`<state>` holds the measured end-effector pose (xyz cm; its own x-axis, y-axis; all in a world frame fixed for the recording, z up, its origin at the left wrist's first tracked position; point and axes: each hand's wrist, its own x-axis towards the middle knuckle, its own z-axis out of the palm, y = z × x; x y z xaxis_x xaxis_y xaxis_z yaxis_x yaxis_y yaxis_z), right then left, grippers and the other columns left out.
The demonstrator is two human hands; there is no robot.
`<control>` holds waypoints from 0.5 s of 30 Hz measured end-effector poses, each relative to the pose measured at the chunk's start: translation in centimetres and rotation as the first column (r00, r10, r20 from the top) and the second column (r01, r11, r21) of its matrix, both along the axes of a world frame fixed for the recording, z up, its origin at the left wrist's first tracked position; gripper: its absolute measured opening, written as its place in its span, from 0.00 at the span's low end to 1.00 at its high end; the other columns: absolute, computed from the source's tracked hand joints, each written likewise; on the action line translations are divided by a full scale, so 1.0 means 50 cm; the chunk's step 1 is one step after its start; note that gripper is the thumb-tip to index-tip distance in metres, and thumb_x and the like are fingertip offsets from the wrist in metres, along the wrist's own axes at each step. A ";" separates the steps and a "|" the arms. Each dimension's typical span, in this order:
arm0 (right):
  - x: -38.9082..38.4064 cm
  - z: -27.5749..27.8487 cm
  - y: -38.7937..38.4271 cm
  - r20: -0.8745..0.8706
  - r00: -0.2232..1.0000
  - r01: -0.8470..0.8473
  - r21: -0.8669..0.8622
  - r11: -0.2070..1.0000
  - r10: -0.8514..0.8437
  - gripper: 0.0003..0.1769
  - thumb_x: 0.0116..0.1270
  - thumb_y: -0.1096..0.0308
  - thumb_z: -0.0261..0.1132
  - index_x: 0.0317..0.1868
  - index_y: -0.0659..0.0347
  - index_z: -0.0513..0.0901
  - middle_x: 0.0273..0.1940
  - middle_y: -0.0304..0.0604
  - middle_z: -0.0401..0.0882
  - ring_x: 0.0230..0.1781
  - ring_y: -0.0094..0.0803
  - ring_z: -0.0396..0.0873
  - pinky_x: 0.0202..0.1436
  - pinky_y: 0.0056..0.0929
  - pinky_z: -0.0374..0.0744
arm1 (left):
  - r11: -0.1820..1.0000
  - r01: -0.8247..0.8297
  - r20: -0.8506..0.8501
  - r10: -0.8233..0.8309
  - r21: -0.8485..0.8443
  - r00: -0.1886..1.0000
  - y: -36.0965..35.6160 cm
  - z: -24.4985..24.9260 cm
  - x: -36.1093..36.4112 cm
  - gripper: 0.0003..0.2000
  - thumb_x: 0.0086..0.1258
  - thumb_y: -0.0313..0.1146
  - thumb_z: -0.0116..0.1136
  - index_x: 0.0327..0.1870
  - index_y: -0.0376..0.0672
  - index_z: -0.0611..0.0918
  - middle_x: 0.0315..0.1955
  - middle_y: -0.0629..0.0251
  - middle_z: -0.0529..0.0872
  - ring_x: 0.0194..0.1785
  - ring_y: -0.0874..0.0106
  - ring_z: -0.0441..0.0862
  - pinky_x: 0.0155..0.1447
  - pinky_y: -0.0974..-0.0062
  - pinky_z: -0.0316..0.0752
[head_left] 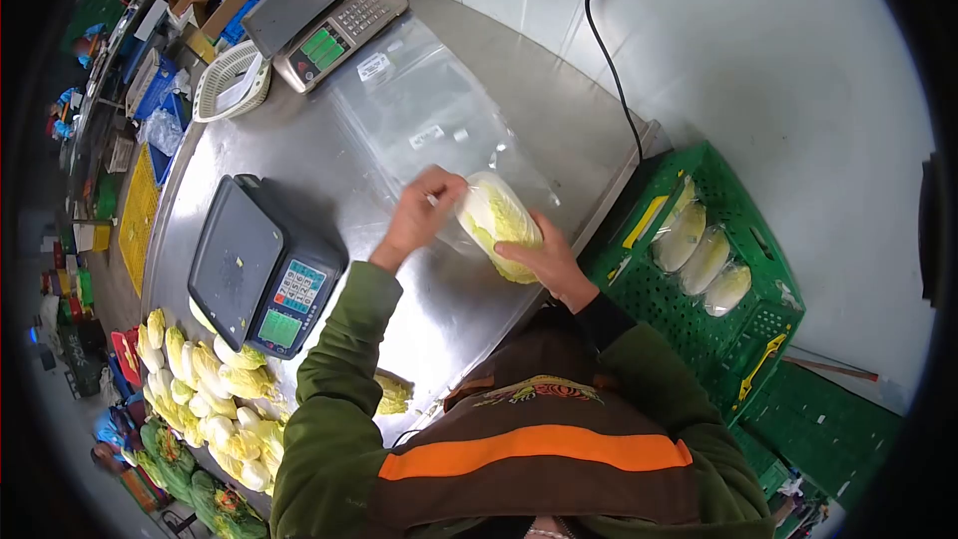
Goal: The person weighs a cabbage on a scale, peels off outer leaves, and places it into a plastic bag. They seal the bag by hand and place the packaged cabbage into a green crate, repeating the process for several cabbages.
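Observation:
A pale green-white napa cabbage (pixel 499 224) is held over the steel table, before my chest. My right hand (pixel 552 262) grips its lower right side, thumb across the leaves. At its upper left end, my left hand (pixel 424 208) has its fingers closed in a pinch on what looks like clear plastic film. Flat clear plastic bags (pixel 424 100) with white labels lie on the table just beyond both hands. One more cabbage (pixel 394 393) lies by the table's near edge, partly hidden by my left sleeve.
A dark scale (pixel 239 265) stands left, beside many piled cabbages (pixel 215 389). Another scale (pixel 324 15) and a white basket (pixel 233 82) are at the back. On the right, a green crate (pixel 699 155) holds several wrapped cabbages (pixel 707 260); a black cable (pixel 614 65) hangs above.

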<state>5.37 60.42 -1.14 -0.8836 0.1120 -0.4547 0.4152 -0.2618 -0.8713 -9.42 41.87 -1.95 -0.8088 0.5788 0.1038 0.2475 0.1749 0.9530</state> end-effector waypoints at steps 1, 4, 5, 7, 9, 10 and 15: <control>0.016 -0.008 -0.008 -0.072 0.997 -0.010 0.095 0.995 0.017 0.36 0.59 0.68 0.75 0.66 0.66 0.70 0.55 0.46 0.78 0.55 0.32 0.79 0.58 0.32 0.78 | 0.996 0.075 0.017 -0.074 -0.057 0.997 0.003 0.020 0.033 0.04 0.71 0.25 0.61 0.41 0.36 0.85 0.34 0.66 0.81 0.37 0.75 0.76 0.44 0.77 0.72; 0.057 -0.020 -0.043 0.038 0.978 0.207 -0.157 0.966 -0.203 0.38 0.61 0.69 0.75 0.68 0.65 0.67 0.56 0.46 0.77 0.56 0.31 0.78 0.58 0.31 0.78 | 0.995 0.095 0.005 -0.095 -0.024 0.995 0.002 0.053 0.099 0.04 0.71 0.25 0.61 0.41 0.37 0.85 0.35 0.66 0.81 0.38 0.75 0.75 0.46 0.76 0.72; 0.066 -0.020 -0.044 0.028 0.978 0.207 -0.157 0.966 -0.205 0.38 0.61 0.69 0.75 0.68 0.65 0.67 0.56 0.46 0.77 0.56 0.31 0.78 0.58 0.31 0.78 | 1.000 0.020 -0.014 -0.020 -0.018 1.000 0.000 0.054 0.111 0.04 0.70 0.25 0.61 0.41 0.37 0.85 0.35 0.65 0.82 0.40 0.73 0.75 0.47 0.75 0.72; 0.085 -0.021 -0.055 0.142 0.957 0.291 -0.395 0.871 -0.255 0.39 0.62 0.70 0.74 0.70 0.64 0.65 0.57 0.44 0.76 0.57 0.30 0.77 0.59 0.30 0.77 | 0.999 -0.047 -0.041 0.046 -0.017 0.998 -0.006 0.061 0.148 0.03 0.70 0.25 0.61 0.41 0.38 0.85 0.36 0.65 0.82 0.41 0.71 0.76 0.48 0.73 0.72; 0.104 -0.039 -0.072 0.023 0.971 0.230 -0.332 0.915 -0.236 0.38 0.63 0.71 0.73 0.70 0.63 0.65 0.57 0.43 0.76 0.57 0.29 0.76 0.60 0.29 0.77 | 0.944 0.328 -0.259 -0.328 -0.046 0.908 0.001 0.083 0.194 0.03 0.68 0.25 0.62 0.39 0.39 0.85 0.36 0.63 0.82 0.43 0.65 0.78 0.50 0.68 0.72; 0.120 -0.048 -0.081 -0.080 0.977 0.173 -0.257 0.951 -0.199 0.36 0.64 0.72 0.72 0.70 0.63 0.65 0.58 0.43 0.76 0.58 0.29 0.76 0.60 0.29 0.76 | 0.957 0.280 -0.319 -0.289 -0.074 0.903 -0.007 0.064 0.196 0.03 0.66 0.25 0.62 0.39 0.40 0.85 0.38 0.60 0.82 0.45 0.59 0.78 0.53 0.65 0.72; 0.151 -0.097 -0.137 -0.197 0.956 0.148 -0.318 0.936 -0.218 0.32 0.67 0.73 0.68 0.69 0.62 0.66 0.59 0.41 0.75 0.59 0.28 0.75 0.61 0.30 0.76 | 0.961 0.273 -0.211 -0.275 -0.037 0.938 -0.052 0.085 0.238 0.03 0.66 0.24 0.62 0.39 0.39 0.84 0.41 0.59 0.83 0.48 0.59 0.78 0.57 0.64 0.72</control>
